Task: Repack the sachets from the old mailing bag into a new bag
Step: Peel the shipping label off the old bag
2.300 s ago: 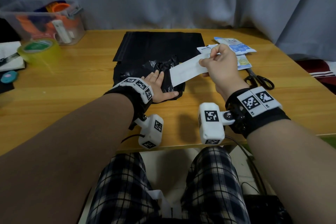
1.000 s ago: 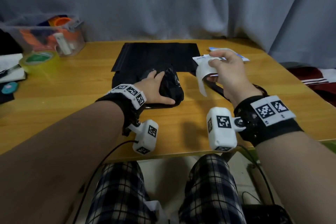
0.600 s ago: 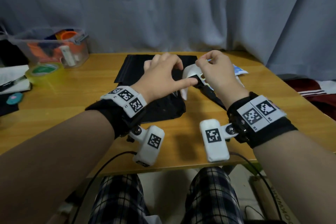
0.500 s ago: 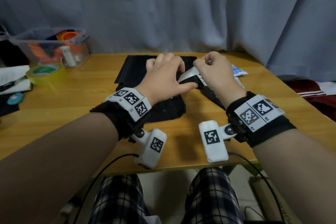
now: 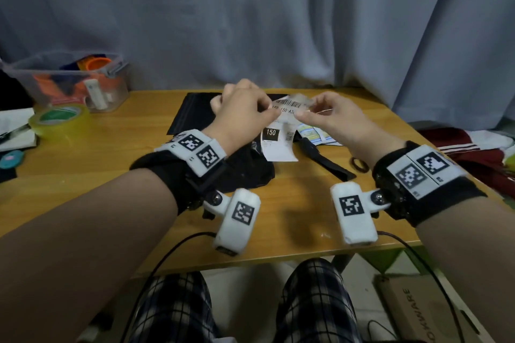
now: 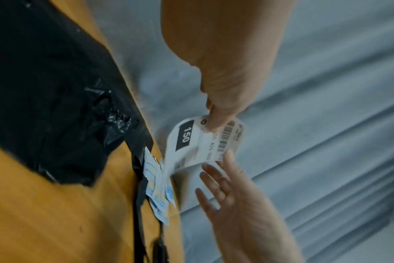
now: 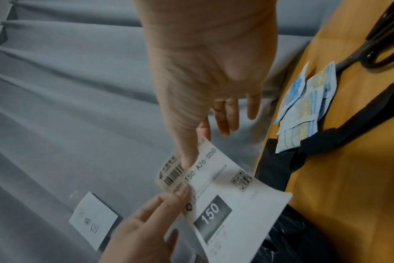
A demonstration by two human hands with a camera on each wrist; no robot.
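A wooden table (image 5: 83, 175) stands against a grey pleated curtain (image 5: 250, 22) under dim light.

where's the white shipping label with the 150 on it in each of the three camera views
Head: shipping label, centre, held above the table between left hand and right hand.
Left wrist: centre right, curled, pinched at its top.
Right wrist: lower centre, print facing the camera.
Shared landmark: the sachets lying on the table just beyond it.

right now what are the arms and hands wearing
Both forearms are bare, no sleeves. Each wrist has a wide black strap topped by a white band printed with two square black-and-white tags. A rounded white camera block with its own tag hangs under each wrist, trailing a thin black cable. The hands are ungloved.
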